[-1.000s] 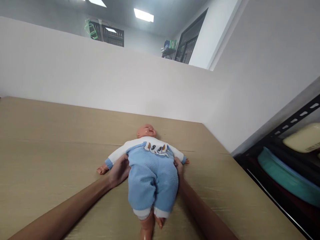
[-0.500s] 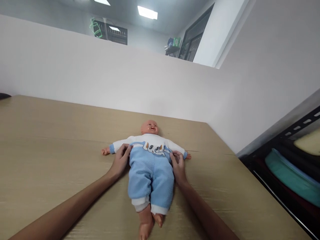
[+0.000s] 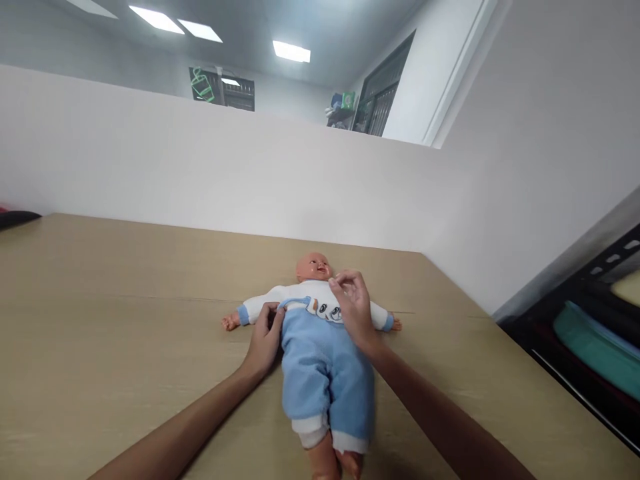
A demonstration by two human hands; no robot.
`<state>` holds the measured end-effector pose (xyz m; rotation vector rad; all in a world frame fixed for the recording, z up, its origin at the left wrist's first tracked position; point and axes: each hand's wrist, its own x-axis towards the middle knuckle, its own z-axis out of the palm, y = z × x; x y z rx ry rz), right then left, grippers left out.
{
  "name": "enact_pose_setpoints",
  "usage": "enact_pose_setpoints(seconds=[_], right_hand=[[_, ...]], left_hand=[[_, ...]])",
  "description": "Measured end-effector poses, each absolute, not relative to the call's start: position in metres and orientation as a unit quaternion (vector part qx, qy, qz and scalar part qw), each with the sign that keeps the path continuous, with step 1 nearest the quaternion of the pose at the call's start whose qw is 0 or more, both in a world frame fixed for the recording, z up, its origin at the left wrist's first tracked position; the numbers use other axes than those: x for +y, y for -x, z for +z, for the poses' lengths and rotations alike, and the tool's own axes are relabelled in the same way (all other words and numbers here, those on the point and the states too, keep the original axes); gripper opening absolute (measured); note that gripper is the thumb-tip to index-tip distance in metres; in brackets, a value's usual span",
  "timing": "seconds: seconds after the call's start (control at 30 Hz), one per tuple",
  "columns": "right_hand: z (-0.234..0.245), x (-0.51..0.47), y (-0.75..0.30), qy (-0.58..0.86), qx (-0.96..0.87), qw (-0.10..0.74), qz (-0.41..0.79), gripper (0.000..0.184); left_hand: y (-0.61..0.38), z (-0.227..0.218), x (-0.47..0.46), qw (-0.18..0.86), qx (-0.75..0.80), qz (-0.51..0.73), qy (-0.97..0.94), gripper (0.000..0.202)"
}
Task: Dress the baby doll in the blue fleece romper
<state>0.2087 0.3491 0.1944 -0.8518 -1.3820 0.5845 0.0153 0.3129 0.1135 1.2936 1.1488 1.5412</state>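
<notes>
A baby doll lies on its back on the wooden table, arms spread and feet toward me. It wears an outfit with a white top and fleecy light-blue pants; a cartoon face with big eyes decorates the front. My left hand is closed at the waist edge of the outfit, thumb and fingertips pinching the blue fabric. Over the upper chest, close to the doll's chin, hovers my right hand, its fingers loosely curled and thumb a little apart. That hand covers part of the cartoon face and the doll's shoulder.
The wooden table ends at a white wall with a window above it. On the right stands a black rack holding folded teal fabric. A dark object sits at the far left edge.
My right hand has left the outfit's right waist edge and risen to the upper chest near the chin. My left hand stays at the left waist edge. The view has shifted slightly.
</notes>
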Motion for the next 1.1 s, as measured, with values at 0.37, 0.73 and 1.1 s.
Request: enact_pose_setpoints(seconds=[0.37, 0.73, 1.1], right_hand=[[0.216, 0.446, -0.112, 0.284, -0.919, 0.100, 0.255, 0.029], [0.216, 0.484, -0.078, 0.187, -0.945, -0.018, 0.267, 0.009], [0.210, 0.449, -0.144, 0.188, -0.932, 0.156, 0.269, 0.021]], left_hand=[[-0.017, 0.106, 0.315, 0.381, 0.461, 0.651, -0.467, 0.037], [-0.017, 0.115, 0.310, 0.375, 0.458, 0.662, -0.460, 0.038], [-0.015, 0.110, 0.291, 0.155, 0.423, 0.697, -0.558, 0.023]])
